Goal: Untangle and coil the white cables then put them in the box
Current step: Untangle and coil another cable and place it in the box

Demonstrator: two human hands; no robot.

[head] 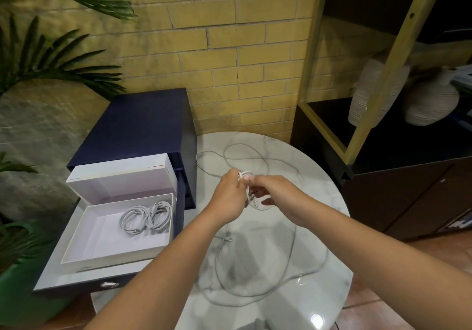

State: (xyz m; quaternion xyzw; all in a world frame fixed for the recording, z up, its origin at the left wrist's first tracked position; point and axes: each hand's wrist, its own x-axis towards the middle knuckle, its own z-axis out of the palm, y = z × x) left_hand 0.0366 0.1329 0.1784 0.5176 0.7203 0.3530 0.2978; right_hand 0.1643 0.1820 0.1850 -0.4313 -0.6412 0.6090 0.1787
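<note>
**Half-wound white cable, two coils sitting in the box**

Far left there's a palm plant (51, 56) in a green pot (15, 291). Next along is a navy cabinet (143, 120) with its drawer (66, 273) open. The white box (76, 237) sits in the drawer with its lid (115, 176) propped just behind, and two coiled cables (146, 218) lie in the box's far right corner.

Over the middle of the marble worktop (319, 202), the left hand (227, 199) has its grip closed round a small coil (245, 179) of white cable. The right hand (278, 194) is right up against it, its grip pinching the same coil from the other side. More loose cable (255, 295) sprawls in big loops towards the worktop's far and near edges.

Past the right edge is a dark shelf unit (408, 189) holding two ribbed vases (431, 102).
</note>
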